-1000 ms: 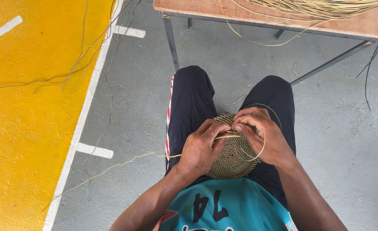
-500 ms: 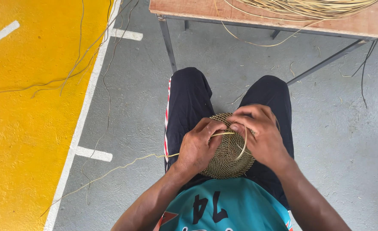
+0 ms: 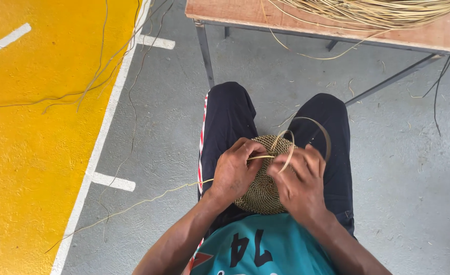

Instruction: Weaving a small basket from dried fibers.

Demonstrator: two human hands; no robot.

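A round woven disc of tan fibre rests on my lap, between my knees in dark trousers. My left hand grips the disc's left edge and pinches a thin pale strand that trails off to the left across the floor. My right hand covers the disc's right side and holds a flat strip that loops up and over above the fingers. Both hands hide much of the disc.
A wooden table on metal legs stands ahead, with a bundle of pale reeds on top. The floor is grey concrete, with a yellow painted area and white lines to the left. Loose strands lie on the floor.
The strip in my right hand has swung up into a wider loop above the disc. My hands have shifted slightly on the disc's rim.
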